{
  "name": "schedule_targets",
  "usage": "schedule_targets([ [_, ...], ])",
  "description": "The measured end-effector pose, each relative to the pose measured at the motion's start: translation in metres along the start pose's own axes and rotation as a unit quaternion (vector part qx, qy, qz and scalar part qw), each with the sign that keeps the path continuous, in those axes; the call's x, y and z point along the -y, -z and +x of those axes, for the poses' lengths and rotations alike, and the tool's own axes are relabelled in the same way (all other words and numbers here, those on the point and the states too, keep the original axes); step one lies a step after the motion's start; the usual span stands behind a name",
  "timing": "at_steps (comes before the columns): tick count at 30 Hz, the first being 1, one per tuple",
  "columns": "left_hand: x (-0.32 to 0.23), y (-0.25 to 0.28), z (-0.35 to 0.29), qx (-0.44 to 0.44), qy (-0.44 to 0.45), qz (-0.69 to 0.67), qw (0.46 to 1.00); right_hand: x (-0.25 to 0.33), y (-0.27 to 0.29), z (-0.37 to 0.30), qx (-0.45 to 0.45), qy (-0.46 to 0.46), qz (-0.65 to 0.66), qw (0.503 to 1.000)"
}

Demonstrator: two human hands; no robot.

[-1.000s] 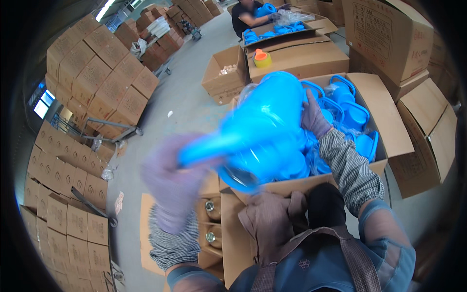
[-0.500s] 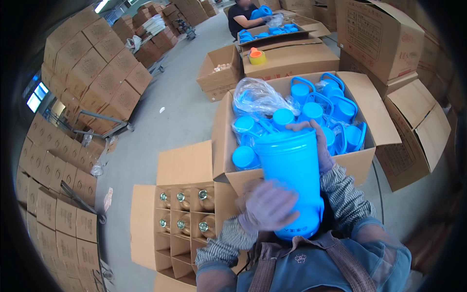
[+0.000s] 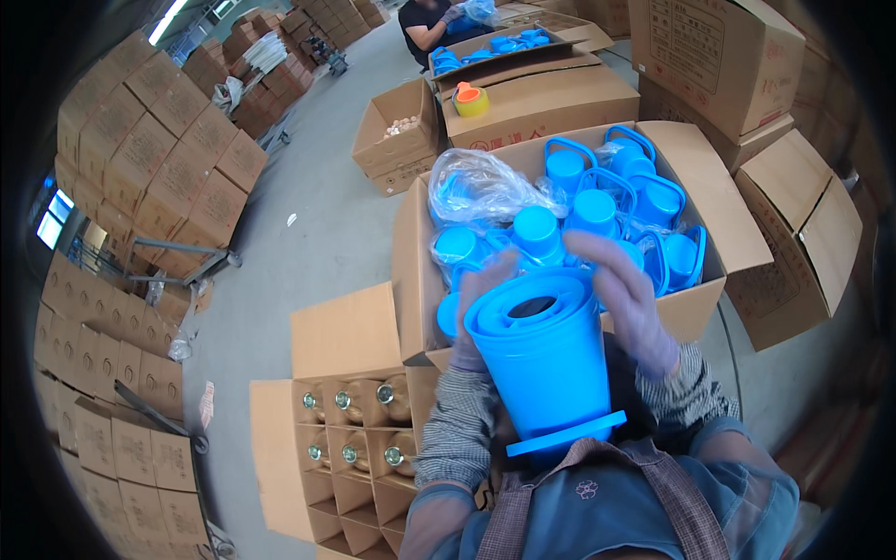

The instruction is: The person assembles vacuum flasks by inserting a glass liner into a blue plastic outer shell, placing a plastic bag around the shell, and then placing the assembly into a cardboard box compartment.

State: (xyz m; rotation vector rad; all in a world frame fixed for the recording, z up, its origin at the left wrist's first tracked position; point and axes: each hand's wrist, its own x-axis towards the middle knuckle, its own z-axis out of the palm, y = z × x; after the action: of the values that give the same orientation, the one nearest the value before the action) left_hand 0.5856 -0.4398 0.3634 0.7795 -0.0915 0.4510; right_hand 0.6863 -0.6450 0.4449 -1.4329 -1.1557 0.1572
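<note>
Against my apron front stands a blue plastic bucket point(image 3: 546, 373), its top facing away from me and a little up. A ring-shaped blue piece point(image 3: 539, 303) with a dark round opening sits in its mouth. A flat blue band, probably its handle, crosses the lower end. My left hand point(image 3: 478, 303), in a light purple glove, is at the left of the rim with fingers stretched, partly hidden by the bucket. On the other side, my right hand point(image 3: 633, 303), gloved alike, has its fingers extended and spread beside the rim; whether it touches is unclear.
Beyond my hands, an open carton point(image 3: 406, 271) holds several blue buckets and clear plastic bags point(image 3: 490, 187). At left, a divided box point(image 3: 345, 313) contains several glass bottles point(image 3: 347, 399). A tape roll point(image 3: 471, 100) lies on a farther carton. Another person point(image 3: 427, 33) handles blue items.
The bucket has turned: its side faced me before, now the ring-filled mouth shows. My left hand has moved from the bucket's lower side up to the rim; my right hand's fingers have spread.
</note>
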Motion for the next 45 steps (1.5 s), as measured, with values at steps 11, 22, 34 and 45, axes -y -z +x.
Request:
schedule_targets([
  [11,-0.034,-0.066,-0.048,-0.021,-0.095,0.565,0.819,-0.107,0.0,-0.016,-0.084,-0.212,0.234,0.945],
  [22,-0.028,-0.037,-0.061,-0.121,-0.177,0.658,0.722,-0.028,0.022,-0.025,-0.037,0.097,-0.053,0.993],
  [34,-0.03,-0.103,0.026,0.038,-0.071,0.743,0.664,-0.142,0.012,0.004,0.068,-0.052,0.44,0.894],
  [45,-0.039,-0.046,0.027,-0.008,-0.116,0.332,0.936,-0.041,0.026,-0.004,-0.056,0.039,0.123,0.99],
])
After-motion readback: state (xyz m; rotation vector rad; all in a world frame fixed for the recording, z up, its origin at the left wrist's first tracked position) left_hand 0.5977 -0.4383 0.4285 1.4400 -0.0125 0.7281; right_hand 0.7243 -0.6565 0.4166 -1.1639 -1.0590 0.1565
